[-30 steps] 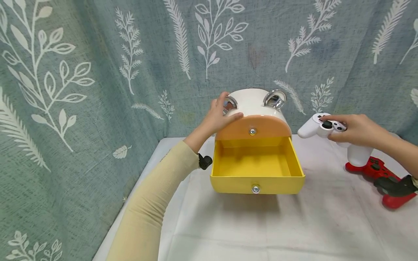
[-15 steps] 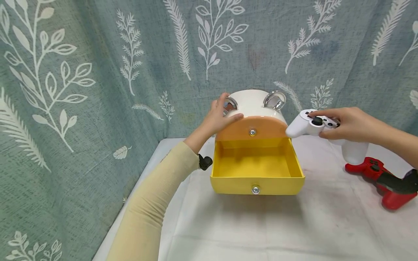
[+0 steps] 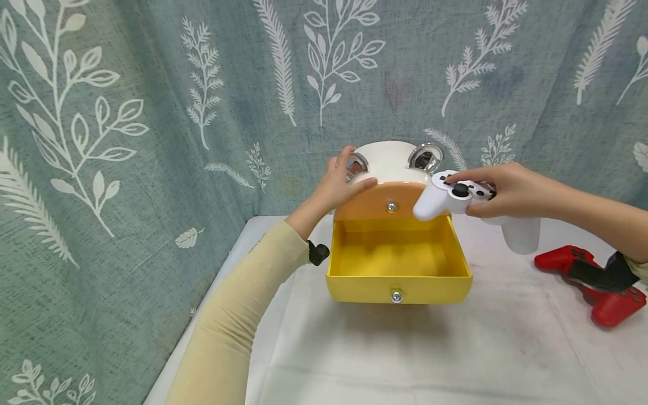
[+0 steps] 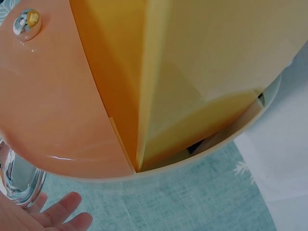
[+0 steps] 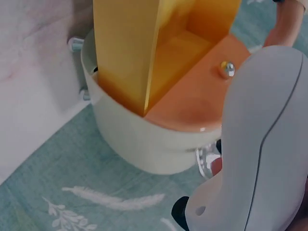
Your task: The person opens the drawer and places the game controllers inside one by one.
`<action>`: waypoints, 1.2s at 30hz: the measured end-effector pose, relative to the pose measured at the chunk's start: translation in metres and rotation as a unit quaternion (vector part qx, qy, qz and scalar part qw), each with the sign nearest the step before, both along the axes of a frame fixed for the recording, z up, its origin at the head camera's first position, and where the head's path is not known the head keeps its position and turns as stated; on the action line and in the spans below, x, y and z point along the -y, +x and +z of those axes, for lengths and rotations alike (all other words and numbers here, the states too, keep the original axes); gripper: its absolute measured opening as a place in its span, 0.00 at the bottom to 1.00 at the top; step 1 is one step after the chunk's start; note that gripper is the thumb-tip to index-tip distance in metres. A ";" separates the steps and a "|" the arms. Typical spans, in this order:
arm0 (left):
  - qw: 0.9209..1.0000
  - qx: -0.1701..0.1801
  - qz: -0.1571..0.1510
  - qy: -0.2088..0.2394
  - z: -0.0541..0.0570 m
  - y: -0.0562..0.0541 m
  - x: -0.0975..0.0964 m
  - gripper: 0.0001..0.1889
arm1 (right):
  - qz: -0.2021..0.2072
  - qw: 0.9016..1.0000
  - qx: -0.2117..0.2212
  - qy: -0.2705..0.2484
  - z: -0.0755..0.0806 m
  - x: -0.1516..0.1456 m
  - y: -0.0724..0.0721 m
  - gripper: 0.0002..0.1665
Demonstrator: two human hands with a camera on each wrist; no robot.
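Note:
My right hand (image 3: 516,190) holds a white game controller (image 3: 432,202) by its middle, thumb on one side and fingers on top. The controller hangs over the back right corner of an open yellow drawer (image 3: 397,289), partly covering the orange upper drawer front (image 3: 364,208). That drawer belongs to a small rounded white cabinet (image 3: 387,154) with silver ring-shaped ears. My left hand (image 3: 336,180) rests on the cabinet's upper left, beside the left ear (image 3: 358,163), thumb along the top edge. Its fingers (image 4: 72,202) look straight and spread in the left wrist view.
A red game controller (image 3: 615,306) lies on the white-covered table (image 3: 314,354) at the right, below my right wrist. A green-blue leaf-patterned curtain (image 3: 228,112) hangs close behind the cabinet and along the left side. The drawer juts out towards me.
My right hand has carried the white controller leftwards, from beside the cabinet to over the drawer's right back corner. The left hand and cabinet have stayed in place.

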State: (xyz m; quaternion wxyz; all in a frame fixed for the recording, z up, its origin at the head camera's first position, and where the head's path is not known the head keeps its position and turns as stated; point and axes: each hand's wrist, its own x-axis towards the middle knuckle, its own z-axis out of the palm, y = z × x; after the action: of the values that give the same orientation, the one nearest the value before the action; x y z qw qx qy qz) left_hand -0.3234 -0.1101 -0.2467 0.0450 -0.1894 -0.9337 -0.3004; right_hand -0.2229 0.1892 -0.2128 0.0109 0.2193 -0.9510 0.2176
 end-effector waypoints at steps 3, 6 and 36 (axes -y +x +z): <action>1.000 -0.001 0.000 -0.002 0.000 0.000 0.000 0.44 | 0.025 1.000 0.006 -0.009 0.000 0.009 0.000 0.32; 1.000 0.000 0.002 -0.005 0.000 0.000 0.000 0.44 | 0.053 0.998 0.008 -0.011 0.001 0.018 -0.001 0.32; 1.000 -0.002 0.007 -0.011 -0.001 0.000 0.000 0.45 | 0.254 0.967 -0.001 0.021 -0.030 0.094 -0.020 0.30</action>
State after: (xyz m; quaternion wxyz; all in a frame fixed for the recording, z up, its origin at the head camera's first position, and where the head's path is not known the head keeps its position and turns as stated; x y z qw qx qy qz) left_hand -0.3235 -0.1099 -0.2473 0.0466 -0.1840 -0.9381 -0.2895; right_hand -0.2427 0.0953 -0.2431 -0.0484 0.4539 -0.8686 0.1929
